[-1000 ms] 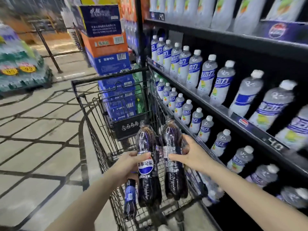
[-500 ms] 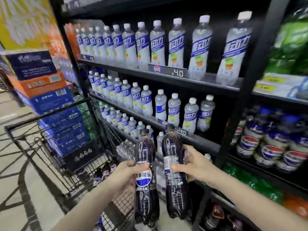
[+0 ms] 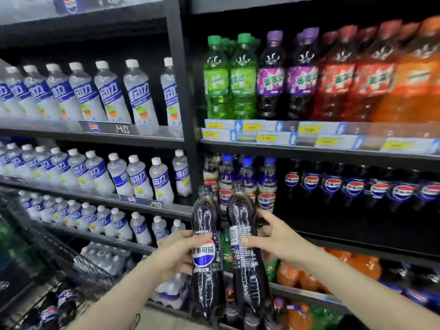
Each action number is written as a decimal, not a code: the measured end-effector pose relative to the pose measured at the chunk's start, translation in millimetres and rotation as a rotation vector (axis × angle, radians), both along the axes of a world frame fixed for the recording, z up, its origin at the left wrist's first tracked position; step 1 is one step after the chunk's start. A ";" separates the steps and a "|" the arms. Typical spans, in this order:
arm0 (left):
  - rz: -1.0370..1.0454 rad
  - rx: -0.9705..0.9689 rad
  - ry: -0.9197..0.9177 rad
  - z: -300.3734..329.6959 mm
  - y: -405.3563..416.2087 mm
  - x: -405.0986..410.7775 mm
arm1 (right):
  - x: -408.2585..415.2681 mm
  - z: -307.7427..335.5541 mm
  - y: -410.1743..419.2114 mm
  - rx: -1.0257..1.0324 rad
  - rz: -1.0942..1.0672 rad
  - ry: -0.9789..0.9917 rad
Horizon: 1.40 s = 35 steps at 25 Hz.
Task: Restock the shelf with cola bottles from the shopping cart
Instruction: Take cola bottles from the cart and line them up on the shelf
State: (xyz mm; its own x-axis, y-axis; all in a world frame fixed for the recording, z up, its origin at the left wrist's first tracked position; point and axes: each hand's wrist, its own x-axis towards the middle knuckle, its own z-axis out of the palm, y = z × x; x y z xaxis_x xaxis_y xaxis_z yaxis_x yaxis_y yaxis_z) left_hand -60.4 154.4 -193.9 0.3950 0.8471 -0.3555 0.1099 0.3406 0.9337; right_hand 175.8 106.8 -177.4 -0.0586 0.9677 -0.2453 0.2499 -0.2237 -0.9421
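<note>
The left hand (image 3: 177, 252) grips one cola bottle (image 3: 206, 253), thumb across its label; the right hand (image 3: 277, 236) wraps fingers round a second bottle (image 3: 247, 256). Both bottles stand upright, side by side, before the cola shelf (image 3: 357, 244).

The orange bottles (image 3: 414, 75) at three o'clock smear into blur, labels unreadable, the outermost cut by the frame edge. The price tags (image 3: 309, 134) below them are too blurred to read. At eight o'clock the shopping cart (image 3: 71, 265) runs off the edge. The left hand (image 3: 183, 253) hides part of its cola bottle (image 3: 207, 263).
</note>
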 end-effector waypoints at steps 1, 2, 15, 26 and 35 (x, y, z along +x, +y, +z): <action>-0.018 -0.001 0.004 0.9 -4.4 22.5 | 19.6 1.2 -10.0 0.007 -0.036 -0.006; -0.041 -0.007 -0.001 -0.6 -8.1 43.0 | 39.6 -0.3 -18.6 0.012 -0.070 -0.011; -0.226 0.055 0.000 -6.7 -55.5 193.3 | 173.4 -1.6 -101.5 0.007 -0.274 0.014; -0.222 0.109 0.011 -20.7 -34.2 227.9 | 213.5 -20.0 -80.9 0.043 -0.357 0.017; -0.134 0.200 -0.044 -65.3 3.5 261.0 | 252.8 -53.8 -20.4 0.202 -0.451 -0.016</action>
